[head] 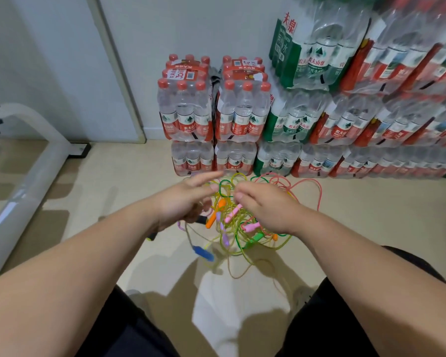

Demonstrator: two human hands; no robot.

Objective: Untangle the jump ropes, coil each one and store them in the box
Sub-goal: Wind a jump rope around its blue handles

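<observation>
A tangle of jump ropes point(232, 228) lies on the beige floor in front of me, with thin yellow, green and pink cords. Among them are an orange handle point(213, 219), pink handles point(251, 226), a purple handle point(225, 238), a blue handle point(204, 253) and a green handle point(255, 238). My left hand point(186, 202) hovers over the tangle's left side, index finger and thumb stretched forward, blurred; a black handle point(200, 219) shows under it. My right hand point(263, 204) is over the right side, fingers curled down into the cords. No box is in view.
Shrink-wrapped packs of water bottles point(238, 114) are stacked against the wall right behind the tangle and fill the right side. A grey metal frame point(34, 166) stands at the left. A loose pink cord loop point(318, 191) spreads to the right. My legs and a shoe point(303, 296) are below.
</observation>
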